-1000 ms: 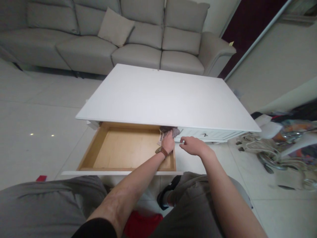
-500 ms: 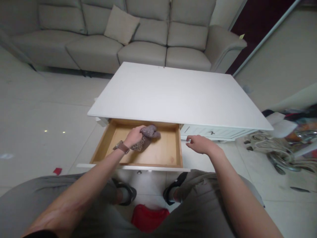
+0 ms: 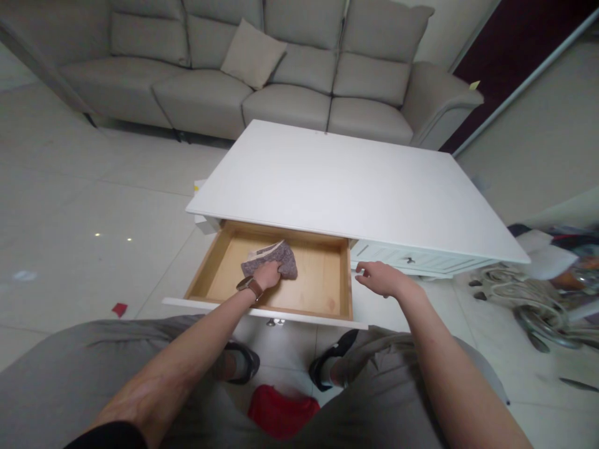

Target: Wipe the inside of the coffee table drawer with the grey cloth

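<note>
Inside the pulled-out wooden drawer point(image 3: 322, 290), my left hand point(image 3: 267, 275) is closed on a greyish-purple cloth point(image 3: 283, 254) with a pale edge strip. The cloth is folded over and rests against the drawer floor; my fingers hide part of it. A watch with a brown strap point(image 3: 253, 288) is on my left wrist. My right hand point(image 3: 378, 277) hangs in the air just right of the drawer's side wall, fingers loosely bent and apart, with nothing in it. The drawer belongs to a white coffee table point(image 3: 355, 181).
A second drawer front point(image 3: 397, 254) with a dark knob is closed at the right. Behind the table stands a grey sofa point(image 3: 290, 106) with a cushion point(image 3: 254, 53). A red object point(image 3: 282, 411) lies between my feet. Clutter with cords point(image 3: 528, 287) lies on the right.
My left hand has shifted toward the drawer's front, and the cloth, bunched and lifted before, now lies flatter on the drawer floor. The view has swung slightly left.
</note>
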The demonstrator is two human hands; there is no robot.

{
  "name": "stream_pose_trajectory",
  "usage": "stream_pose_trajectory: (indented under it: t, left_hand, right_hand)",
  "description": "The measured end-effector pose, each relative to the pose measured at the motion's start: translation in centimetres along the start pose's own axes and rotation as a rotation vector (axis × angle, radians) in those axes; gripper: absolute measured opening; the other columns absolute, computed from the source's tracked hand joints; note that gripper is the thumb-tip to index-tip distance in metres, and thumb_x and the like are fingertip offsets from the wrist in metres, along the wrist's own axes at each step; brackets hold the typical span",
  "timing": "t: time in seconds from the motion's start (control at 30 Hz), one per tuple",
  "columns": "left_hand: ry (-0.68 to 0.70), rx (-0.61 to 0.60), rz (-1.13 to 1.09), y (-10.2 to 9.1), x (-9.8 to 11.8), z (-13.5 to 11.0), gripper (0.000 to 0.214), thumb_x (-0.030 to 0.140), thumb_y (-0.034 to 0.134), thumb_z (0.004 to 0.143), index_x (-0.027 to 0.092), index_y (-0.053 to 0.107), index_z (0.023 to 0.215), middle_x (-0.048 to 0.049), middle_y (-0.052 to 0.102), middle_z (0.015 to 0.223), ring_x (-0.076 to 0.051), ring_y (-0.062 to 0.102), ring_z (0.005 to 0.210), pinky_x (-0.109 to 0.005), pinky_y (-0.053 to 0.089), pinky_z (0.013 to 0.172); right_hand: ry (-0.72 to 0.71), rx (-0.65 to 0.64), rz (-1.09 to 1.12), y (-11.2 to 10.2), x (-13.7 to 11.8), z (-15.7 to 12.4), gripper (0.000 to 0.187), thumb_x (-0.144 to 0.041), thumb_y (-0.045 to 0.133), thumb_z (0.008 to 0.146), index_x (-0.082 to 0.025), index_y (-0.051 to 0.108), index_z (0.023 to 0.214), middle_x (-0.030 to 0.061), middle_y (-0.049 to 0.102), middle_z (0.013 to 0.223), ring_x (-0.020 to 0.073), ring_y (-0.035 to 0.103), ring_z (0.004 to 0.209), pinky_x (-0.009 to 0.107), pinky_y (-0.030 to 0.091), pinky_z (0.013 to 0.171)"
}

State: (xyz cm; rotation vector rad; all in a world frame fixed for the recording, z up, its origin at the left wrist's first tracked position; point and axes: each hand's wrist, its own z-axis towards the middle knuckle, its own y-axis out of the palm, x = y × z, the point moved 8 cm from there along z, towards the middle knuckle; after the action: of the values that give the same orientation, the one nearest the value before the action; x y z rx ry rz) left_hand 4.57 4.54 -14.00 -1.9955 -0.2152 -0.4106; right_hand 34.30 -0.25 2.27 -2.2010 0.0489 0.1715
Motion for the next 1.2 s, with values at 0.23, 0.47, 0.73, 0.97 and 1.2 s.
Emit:
stream_pose_trajectory:
  t: [0.23,0.47,0.73,0.97,1.2]
  left_hand:
    - [0.029,0.102,-0.098,-0.9,4.5,2.4,0.042,0.026,0.043,0.096,0.016,0.064,0.131,-0.0163,0.07,0.128,-0.027,0.067,0.114,-0.038,0.049,0.102]
    - [0.286,0.099,-0.16,5.0,17.4,2.6,0.059,0.007,0.043,0.09,0.037,0.063,0.137,-0.0053,0.053,0.152,-0.032,0.047,0.141,-0.048,0.038,0.116]
    - [0.406,0.023,-0.057,4.4,12.9,3.0,0.056,0.002,0.045,0.086,0.035,0.073,0.122,-0.0023,0.056,0.15,-0.033,0.035,0.149,-0.06,0.022,0.122]
    - [0.197,0.073,0.217,-1.0,-0.6,3.2,0.06,0.001,0.042,0.086,0.032,0.068,0.132,-0.0017,0.049,0.156,-0.029,0.032,0.151,-0.054,0.025,0.123]
    - [-0.068,0.094,0.256,-5.4,-11.9,0.4,0.062,0.004,0.047,0.083,0.032,0.066,0.135,0.0016,0.042,0.161,-0.031,0.045,0.143,-0.045,0.039,0.116]
  right_hand:
    - [-0.01,0.012,-0.002,0.0,-0.3,0.0,0.038,-0.034,0.048,0.096,-0.018,0.067,0.124,0.0147,0.072,0.122,0.024,0.072,0.092,0.032,0.056,0.073]
    - [-0.025,0.059,-0.076,0.0,-0.6,1.1,0.038,-0.037,0.048,0.096,-0.021,0.068,0.123,0.0138,0.073,0.118,0.0263,0.07,0.1,0.036,0.052,0.085]
    - [-0.028,0.06,-0.066,-0.3,-0.3,1.2,0.038,-0.039,0.048,0.096,-0.022,0.068,0.123,0.0145,0.073,0.121,0.028,0.069,0.105,0.038,0.05,0.088]
    - [-0.022,0.067,-0.053,0.2,0.6,0.6,0.038,-0.038,0.049,0.095,-0.022,0.067,0.124,0.0143,0.073,0.12,0.0289,0.068,0.109,0.038,0.05,0.089]
    - [0.002,0.05,-0.054,0.8,2.1,0.1,0.036,-0.037,0.049,0.095,-0.02,0.068,0.12,0.0145,0.073,0.119,0.0282,0.07,0.102,0.038,0.051,0.086]
